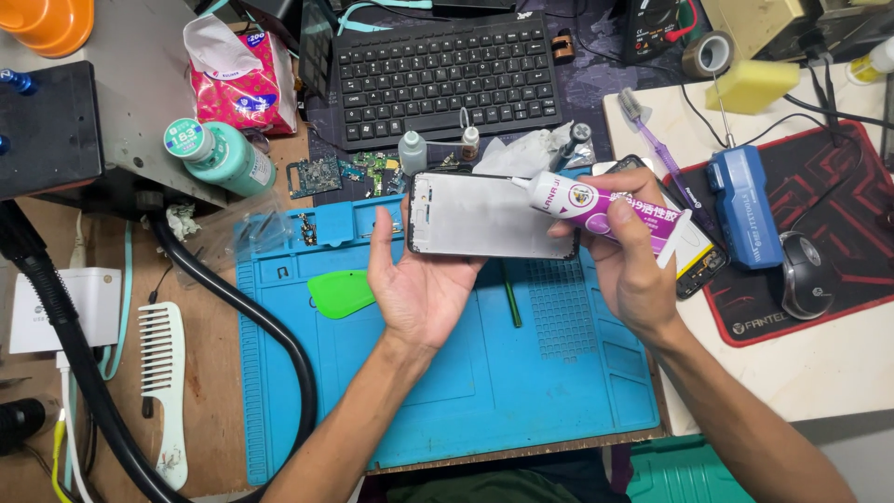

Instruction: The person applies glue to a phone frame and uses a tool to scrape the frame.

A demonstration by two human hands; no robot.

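**One frame held, glue tube poised at its edge**

Both hands work above the blue mat [447, 410] near the surface's middle. The left hand [419, 279] cradles the phone frame [489, 216], fingers loosely curled beneath it. The right hand [633, 270] grips the glue tube [605, 207] firmly, nozzle at the frame's upper right edge. No glue bead shows yet; gluing seems barely begun.

keyboard [445, 74] | white comb [164, 373] | green pick [341, 292] | teal bottle [220, 156]

A brown wooden counter [200, 373] is seen from above under bright, even light. A blue work mat [521, 391] is laid across its middle, and a pale board [819, 373] is set at the right. A grey floor [861, 456] is glimpsed at the lower right
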